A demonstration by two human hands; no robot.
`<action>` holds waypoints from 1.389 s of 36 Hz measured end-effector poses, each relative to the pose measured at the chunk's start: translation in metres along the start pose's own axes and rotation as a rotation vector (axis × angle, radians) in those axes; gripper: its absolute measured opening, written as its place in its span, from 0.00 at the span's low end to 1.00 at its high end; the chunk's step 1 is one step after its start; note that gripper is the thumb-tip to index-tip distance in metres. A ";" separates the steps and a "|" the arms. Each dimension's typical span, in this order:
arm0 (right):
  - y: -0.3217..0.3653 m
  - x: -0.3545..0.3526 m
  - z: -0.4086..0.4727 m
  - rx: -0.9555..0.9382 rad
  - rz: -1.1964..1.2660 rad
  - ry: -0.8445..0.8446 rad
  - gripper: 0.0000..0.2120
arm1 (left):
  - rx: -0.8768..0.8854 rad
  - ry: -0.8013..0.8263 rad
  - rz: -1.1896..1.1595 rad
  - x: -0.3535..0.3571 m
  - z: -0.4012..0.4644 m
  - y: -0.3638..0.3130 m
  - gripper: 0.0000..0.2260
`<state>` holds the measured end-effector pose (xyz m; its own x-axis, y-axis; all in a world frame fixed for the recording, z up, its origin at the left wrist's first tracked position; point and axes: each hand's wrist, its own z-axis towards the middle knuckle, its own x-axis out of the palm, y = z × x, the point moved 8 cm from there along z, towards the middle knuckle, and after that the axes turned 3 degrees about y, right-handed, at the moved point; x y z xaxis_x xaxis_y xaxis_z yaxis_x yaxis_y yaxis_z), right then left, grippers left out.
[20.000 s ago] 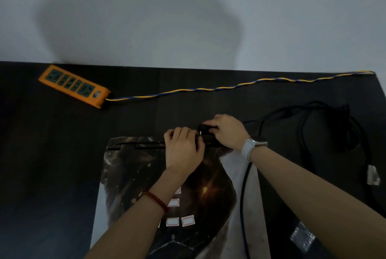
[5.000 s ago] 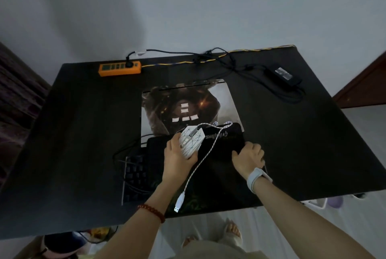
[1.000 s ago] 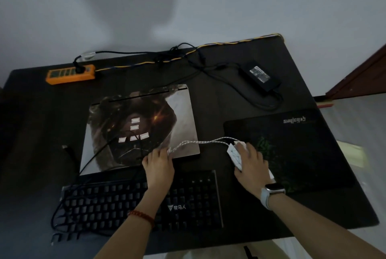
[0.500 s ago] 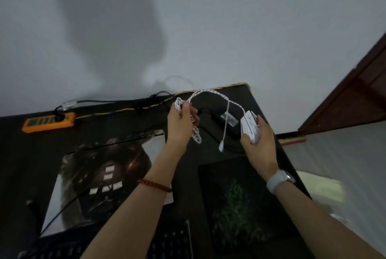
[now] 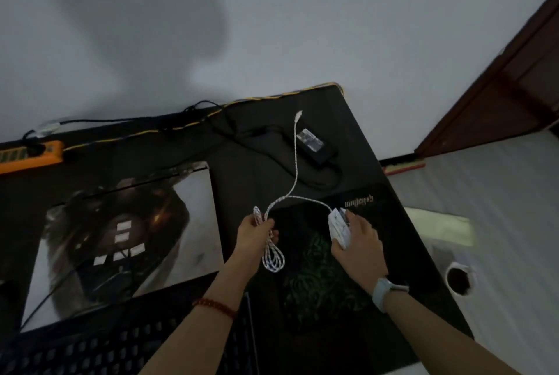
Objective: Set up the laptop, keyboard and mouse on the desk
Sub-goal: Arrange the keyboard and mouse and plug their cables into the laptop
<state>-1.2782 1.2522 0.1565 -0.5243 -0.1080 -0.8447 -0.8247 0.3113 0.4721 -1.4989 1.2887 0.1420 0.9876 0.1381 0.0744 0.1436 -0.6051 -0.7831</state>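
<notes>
Right hand [image 5: 357, 241] grips the white mouse [image 5: 339, 228], fingers curled over its top, held over the far part of the dark mouse pad [image 5: 326, 278] with green pattern; can't tell if the mouse touches the pad. Left hand [image 5: 254, 234] pinches a bunch of the white braided mouse cable [image 5: 295, 163], loops hanging below the fingers, just left of the pad. From the left hand one cable run arcs right to the mouse front, another rises away toward the back of the counter [image 5: 357, 145], with the USB plug [image 5: 299, 114] at its free end, not plugged into anything. Closed laptop [image 5: 121, 232] lies flat on the counter left of the hands, lid covered with a dark graphic skin and small white stickers; a thin dark cable crosses its lid. Black keyboard [image 5: 121, 347] sits at the near edge, in front of the laptop, partly under the left forearm. Black power adapter [image 5: 311, 140] with a label lies near the back right corner, its black cords looping beside it. Orange power strip [image 5: 30, 155] at back left with a black plug in it; a yellow-and-dark twisted cord [image 5: 272, 98] runs along the back edge. Red bead bracelet [image 5: 216, 306] on the left wrist, pale watch [image 5: 385, 291] on the right. White wall behind, brown door frame [image 5: 499, 72] at right, light floor below it.
</notes>
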 end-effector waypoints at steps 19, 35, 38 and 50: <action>-0.045 0.021 -0.009 0.065 -0.196 -0.011 0.37 | -0.250 -0.101 0.155 0.013 -0.001 0.073 0.08; -0.010 -0.005 0.032 -0.076 -0.014 -0.051 0.19 | -0.087 -0.073 0.902 0.007 0.006 0.035 0.24; 0.025 -0.005 0.059 -0.158 -0.107 -0.076 0.17 | -0.001 -0.154 0.936 -0.014 0.009 0.013 0.19; 0.087 0.045 0.142 0.259 0.796 0.130 0.11 | 0.097 -0.267 0.863 -0.094 0.029 -0.037 0.12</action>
<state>-1.3431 1.4084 0.1239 -0.9614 0.1321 -0.2412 -0.1327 0.5456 0.8275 -1.5985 1.3207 0.1467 0.7006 -0.1482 -0.6979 -0.6570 -0.5155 -0.5501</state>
